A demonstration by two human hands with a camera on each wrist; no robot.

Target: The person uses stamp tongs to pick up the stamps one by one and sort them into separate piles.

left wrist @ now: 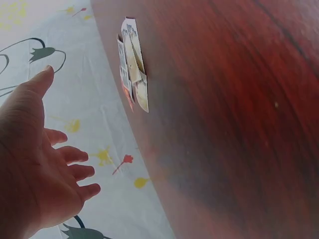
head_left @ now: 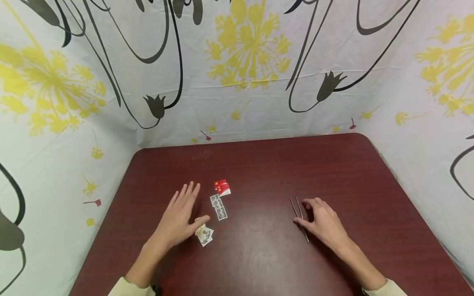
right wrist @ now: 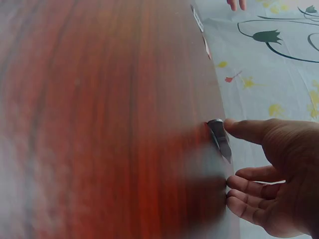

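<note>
My left hand (head_left: 177, 222) is spread with straight fingers over the left part of the table, its thumb overlapping a small pile of cream stamps (head_left: 204, 235). Just right of its fingers lies a row of grey stamps (head_left: 219, 207), with several overlapping red stamps (head_left: 222, 187) beyond it. In the left wrist view the hand's fingers are apart and hold nothing. A pair of metal tweezers (head_left: 301, 222) lies on the table, its two tips spread and pointing away. My right hand (head_left: 326, 224) is beside it, the thumb across one arm of the tweezers and the fingers loosely bent.
The dark red-brown table (head_left: 259, 164) has rounded far corners. White cloth (head_left: 252, 111) with yellow and grey flower prints hangs behind it and along both sides.
</note>
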